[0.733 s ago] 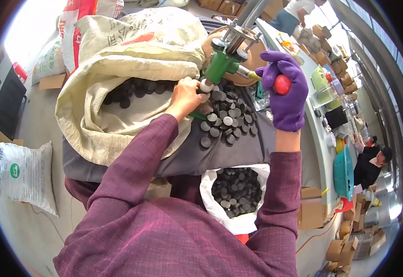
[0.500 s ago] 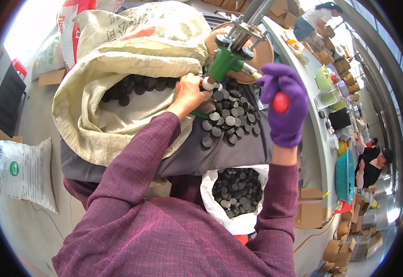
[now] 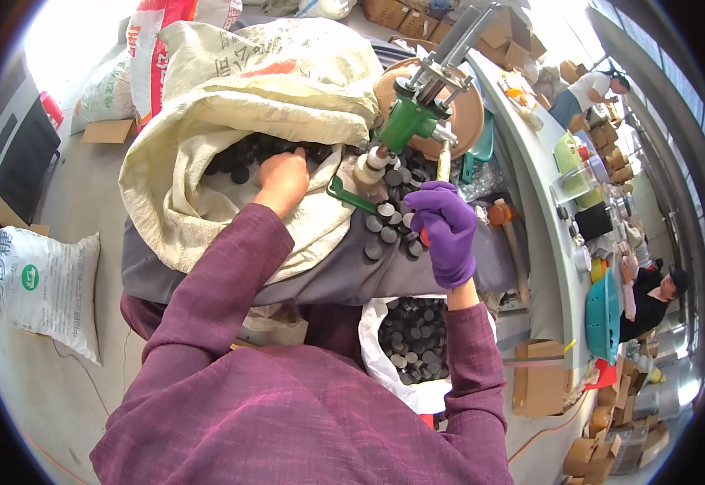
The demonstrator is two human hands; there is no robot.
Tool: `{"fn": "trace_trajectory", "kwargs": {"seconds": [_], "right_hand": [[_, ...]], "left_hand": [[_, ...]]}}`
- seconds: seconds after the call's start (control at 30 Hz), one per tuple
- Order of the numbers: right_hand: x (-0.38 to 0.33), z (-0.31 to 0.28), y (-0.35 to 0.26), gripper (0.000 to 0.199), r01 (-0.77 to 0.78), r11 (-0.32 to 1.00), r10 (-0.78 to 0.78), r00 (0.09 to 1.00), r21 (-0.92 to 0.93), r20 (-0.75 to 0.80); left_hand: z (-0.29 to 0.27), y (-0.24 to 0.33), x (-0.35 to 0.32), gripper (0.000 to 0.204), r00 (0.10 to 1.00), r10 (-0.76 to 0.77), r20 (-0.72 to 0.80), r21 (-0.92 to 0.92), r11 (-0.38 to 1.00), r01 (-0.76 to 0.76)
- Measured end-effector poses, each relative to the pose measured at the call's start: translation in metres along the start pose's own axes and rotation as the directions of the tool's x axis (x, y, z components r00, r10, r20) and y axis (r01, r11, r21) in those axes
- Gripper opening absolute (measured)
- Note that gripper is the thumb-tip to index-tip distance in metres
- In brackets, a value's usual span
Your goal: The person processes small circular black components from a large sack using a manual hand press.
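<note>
Purple glove on the right hand [image 3: 447,230], fingers curled shut around the red-knobbed lever [image 3: 441,174] of the green press [image 3: 407,121]; only a sliver of red shows under the glove. Left hand [image 3: 284,179] is bare, reaching into the mouth of the cream sack [image 3: 207,153], fingers bent down among the dark round caps [image 3: 243,158] inside; cannot tell whether it has one pinched, the fingertips are hidden. Press stands upright with metal rods rising from its top, a pale cylinder at its lower end just above a loose pile of caps [image 3: 389,222]. That pile lies on grey cloth [image 3: 304,275] spread over the person's lap, between the two hands. A green flat handle [image 3: 348,194] sticks out beside the sack edge, touching the pile. Round brown board [image 3: 457,109] sits behind the press. White bag [image 3: 417,343] below the right forearm, open, filled with more dark caps. Both sleeves are purple-maroon. Long grey worktop [image 3: 542,186] runs along the right, cluttered with containers, teal bowl [image 3: 603,315] near its lower end. Printed white sack [image 3: 33,283] lies on the floor at far left. Another person [image 3: 651,295] in black sits at lower right, one more stands at upper right, both well apart.
</note>
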State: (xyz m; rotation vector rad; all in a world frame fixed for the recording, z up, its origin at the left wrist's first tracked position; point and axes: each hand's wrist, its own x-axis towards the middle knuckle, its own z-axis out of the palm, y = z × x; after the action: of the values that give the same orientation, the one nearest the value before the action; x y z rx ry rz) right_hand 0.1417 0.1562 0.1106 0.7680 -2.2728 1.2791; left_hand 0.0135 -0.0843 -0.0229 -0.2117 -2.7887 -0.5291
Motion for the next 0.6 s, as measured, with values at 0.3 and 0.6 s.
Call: {"fn": "trace_trajectory", "kwargs": {"seconds": [0.3,0.6], "right_hand": [[0.055,-0.031,-0.038,0.030,-0.136,0.929,0.158,0.987,0.345,-0.036],[0.104,-0.054,-0.038,0.041,-0.161,0.882,0.232,0.966,0.443,-0.112]], "left_hand": [[-0.010,-0.011,-0.005,0.025,0.995,0.090,0.036,-0.047,0.995,-0.088],[-0.021,-0.009,-0.013,0.030,1.000,-0.005,-0.002,-0.164,0.986,0.004]]}}
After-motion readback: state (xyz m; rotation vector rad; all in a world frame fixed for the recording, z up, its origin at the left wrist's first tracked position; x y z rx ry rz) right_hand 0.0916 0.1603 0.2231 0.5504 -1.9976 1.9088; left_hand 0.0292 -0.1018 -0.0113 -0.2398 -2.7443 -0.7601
